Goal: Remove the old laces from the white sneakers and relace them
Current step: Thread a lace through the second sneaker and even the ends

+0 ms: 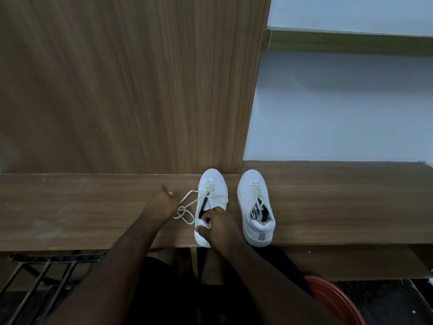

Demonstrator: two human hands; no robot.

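Observation:
Two white sneakers stand side by side on a wooden desk (70,207), toes toward the back panel. On the left sneaker (214,184) the off-white lace (187,202) is partly undone and trails in loops to its left. My left hand (162,202) pinches that loose lace and draws it leftward. Around the left sneaker's heel collar my right hand (219,225) is closed, steadying the shoe. The right sneaker (255,207) stands untouched, still laced, with its lace ends tucked inside.
A tall wooden panel (140,90) rises right behind the shoes, with a pale wall (339,113) to its right. Below the desk edge are a black metal rack (42,277) at left and a red round stool (335,299) at right.

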